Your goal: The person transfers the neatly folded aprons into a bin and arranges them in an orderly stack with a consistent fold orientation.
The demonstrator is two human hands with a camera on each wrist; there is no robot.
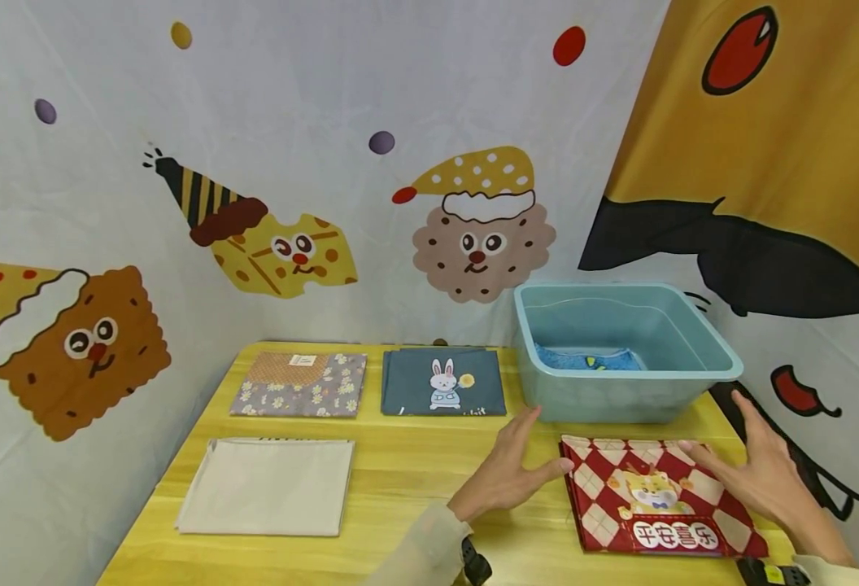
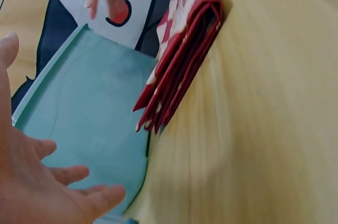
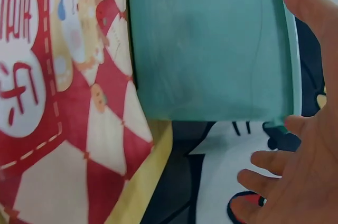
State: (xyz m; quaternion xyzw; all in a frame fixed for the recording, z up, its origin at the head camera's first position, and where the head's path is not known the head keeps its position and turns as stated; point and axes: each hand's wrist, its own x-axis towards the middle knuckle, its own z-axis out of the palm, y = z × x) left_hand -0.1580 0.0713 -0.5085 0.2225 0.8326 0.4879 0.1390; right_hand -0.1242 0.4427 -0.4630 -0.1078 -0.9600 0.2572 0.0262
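Observation:
A folded red and cream checked cloth (image 1: 656,496) with a cartoon figure lies at the table's right front; its layered edge (image 2: 182,60) shows in the left wrist view. My left hand (image 1: 506,472) is spread at the cloth's left side, holding nothing. On the other side my right hand (image 1: 759,472) is spread too, thumb over the cloth's upper right part; whether it touches cannot be told. Behind the cloth stands a light blue-green basin (image 1: 605,399) with a blue cloth (image 1: 590,359) inside. In the right wrist view my right hand (image 3: 311,145) appears beside the basin (image 3: 211,49).
A folded cream cloth (image 1: 268,488) lies at the left front. Behind it are a grey floral cloth (image 1: 327,391) with a brown patch and a dark teal cloth (image 1: 407,382) with a rabbit. A cartoon-printed curtain (image 1: 312,81) hangs behind the wooden table (image 1: 415,488).

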